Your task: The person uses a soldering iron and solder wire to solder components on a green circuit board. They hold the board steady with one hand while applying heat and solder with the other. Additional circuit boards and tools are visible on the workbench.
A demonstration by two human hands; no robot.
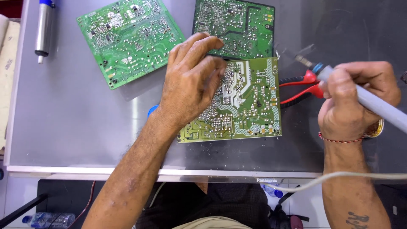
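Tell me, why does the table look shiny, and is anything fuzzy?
In the head view the grey table top reflects soft light, with a pale streak by the left hand; the soldering iron in the right hand is smeared at its tip, likely motion blur; the circuit board under the left hand looks sharp; the table's edges bow slightly, a wide-lens effect.

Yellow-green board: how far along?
Done: nothing I can confirm; joints are too small to judge. In hand: left hand rests on the yellow-green board, right hand holds the soldering iron, tip off the board. Left: two green boards lie untouched behind.
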